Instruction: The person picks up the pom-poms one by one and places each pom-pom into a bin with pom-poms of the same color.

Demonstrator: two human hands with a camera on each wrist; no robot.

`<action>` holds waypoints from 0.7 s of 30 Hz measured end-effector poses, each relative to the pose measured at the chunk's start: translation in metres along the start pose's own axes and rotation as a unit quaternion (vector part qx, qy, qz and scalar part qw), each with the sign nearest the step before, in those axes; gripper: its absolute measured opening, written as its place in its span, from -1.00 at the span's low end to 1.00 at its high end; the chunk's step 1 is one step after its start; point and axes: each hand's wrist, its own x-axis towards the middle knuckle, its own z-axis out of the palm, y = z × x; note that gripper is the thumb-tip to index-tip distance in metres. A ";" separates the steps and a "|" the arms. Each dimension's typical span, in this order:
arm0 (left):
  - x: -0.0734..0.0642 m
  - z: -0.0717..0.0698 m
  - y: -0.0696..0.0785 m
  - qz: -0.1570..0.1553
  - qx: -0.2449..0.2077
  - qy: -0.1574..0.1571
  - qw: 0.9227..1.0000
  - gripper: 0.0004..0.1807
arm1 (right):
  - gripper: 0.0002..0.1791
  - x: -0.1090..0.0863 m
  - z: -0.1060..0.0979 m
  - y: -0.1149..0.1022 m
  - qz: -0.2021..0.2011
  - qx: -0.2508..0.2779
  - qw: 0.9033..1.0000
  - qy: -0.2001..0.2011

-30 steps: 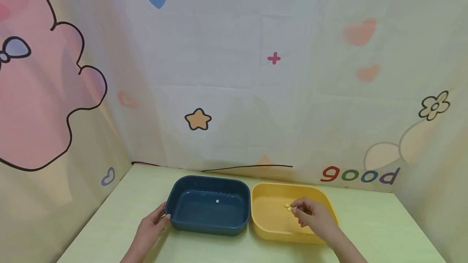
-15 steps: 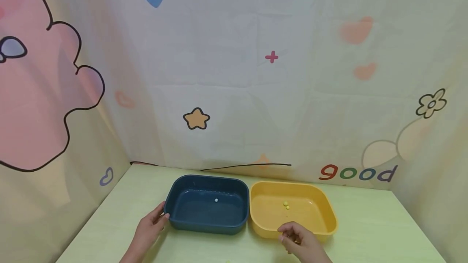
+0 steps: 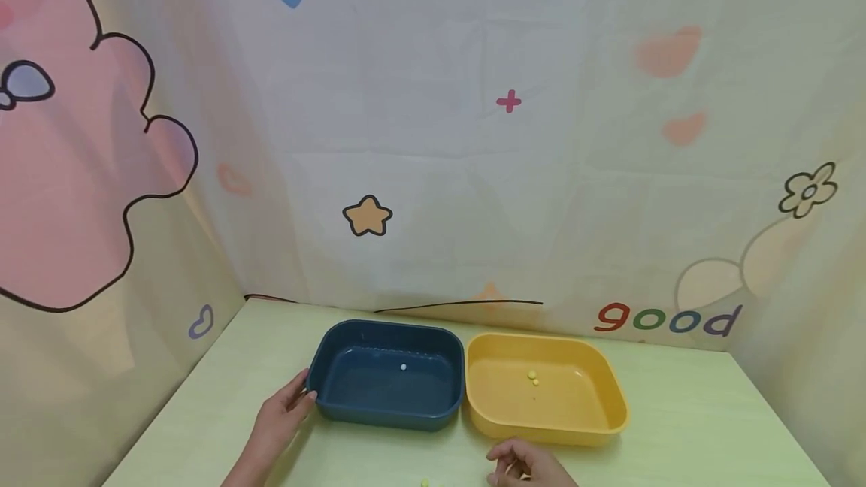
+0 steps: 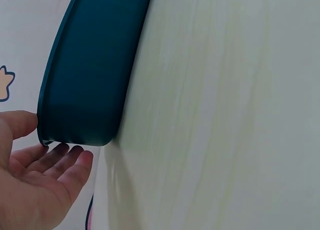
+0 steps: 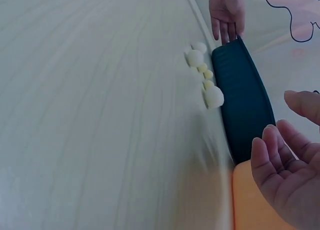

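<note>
My left hand [image 3: 279, 418] holds the left end of a dark blue bin [image 3: 365, 389], thumb and fingers at its rim and outer wall. Inside that bin lies one small white ball [image 3: 403, 367]. A yellow bin [image 3: 575, 404] stands directly to its right, with two small yellow balls [image 3: 531, 375] on its floor. Just in front of the yellow bin hovers my right hand [image 3: 526, 464], fingers loosely curled and nothing between them. In the right wrist view, several balls lie in a row on the table before the blue bin, larger white ones [image 5: 195, 58] and small yellow ones [image 5: 202, 68].
Both bins stand on a pale green wood-grain table [image 3: 690, 412]. A printed curtain [image 3: 433, 96] encloses the back and sides. One yellow ball [image 3: 425, 483] shows at the head view's lower edge.
My right hand has drawn back out of the yellow bin, toward the near edge and left. Two yellow balls stay in that bin. The left hand has kept its place on the blue bin.
</note>
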 end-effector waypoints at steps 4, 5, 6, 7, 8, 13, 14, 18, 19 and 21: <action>0.000 0.000 0.002 0.000 -0.010 -0.002 1.000 -0.37 | -0.54 0.008 0.004 0.005 -0.019 0.023 0.998 -0.046; 0.000 0.000 0.002 -0.001 -0.014 -0.004 1.000 -0.36 | -0.53 0.011 0.005 0.007 -0.027 0.023 0.998 -0.056; 0.000 0.000 0.002 -0.001 -0.016 -0.004 1.000 -0.35 | -0.52 0.013 0.006 0.009 -0.030 0.027 0.997 -0.063; 0.000 0.001 0.002 -0.001 -0.018 -0.005 1.000 -0.35 | -0.52 0.015 0.007 0.010 -0.029 0.033 0.997 -0.069; 0.001 0.001 0.001 -0.002 -0.020 -0.006 1.000 -0.34 | -0.53 0.018 0.008 0.012 -0.026 0.032 0.997 -0.072; 0.003 0.001 -0.001 0.002 -0.025 -0.009 1.000 -0.34 | -0.63 0.030 0.011 0.019 0.026 0.005 0.996 -0.080; 0.003 0.001 -0.001 0.004 -0.025 -0.009 1.000 -0.34 | -0.64 0.033 0.010 0.021 0.032 -0.011 0.996 -0.083; 0.004 -0.001 -0.001 0.007 -0.023 -0.014 1.000 -0.36 | -0.66 0.038 0.010 0.021 0.045 -0.045 0.993 -0.098; 0.004 -0.001 0.000 0.007 -0.023 -0.016 1.000 -0.36 | -0.67 0.038 0.010 0.020 0.045 -0.047 0.993 -0.100; 0.003 -0.003 0.001 0.005 -0.021 -0.018 1.000 -0.36 | -0.68 0.039 0.011 0.017 0.040 -0.045 0.993 -0.100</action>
